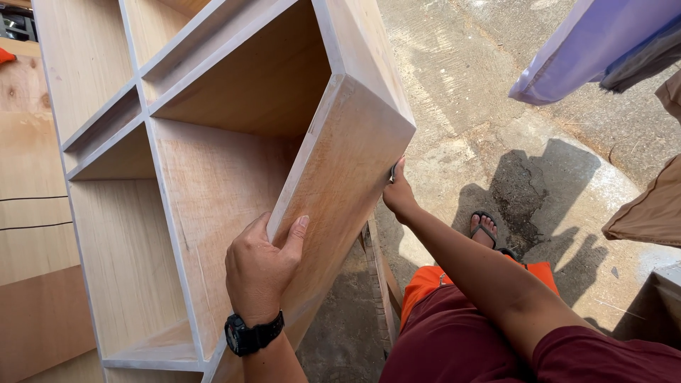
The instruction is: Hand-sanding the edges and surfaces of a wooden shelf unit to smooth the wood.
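From the head camera, an unfinished plywood shelf unit (213, 177) fills the left half of the view, tipped so that its open compartments face up toward the camera. Its front edges are pale, and the outer side panel (340, 177) slants down to the right over the concrete ground (468, 92).

The left hand (261, 266) is curled over the front edge of that side panel near its lower end, thumb laid flat on the outer face and the other fingers hooked inside the compartment. A black wristwatch (252, 333) sits on that wrist.

The right hand (399, 193) reaches across to the far edge of the same panel, fingers pressed together around a small dark thing held against the wood; what it is cannot be made out, as most of it is hidden by the hand.

Below the right forearm are dark red shorts (454, 340) with an orange cloth (425, 280) beside them, and 1 foot in a black sandal (484, 228) on the concrete. Pale purple fabric (589, 42) hangs in the upper right corner, and flat wooden boards (35, 234) lie along the left edge.
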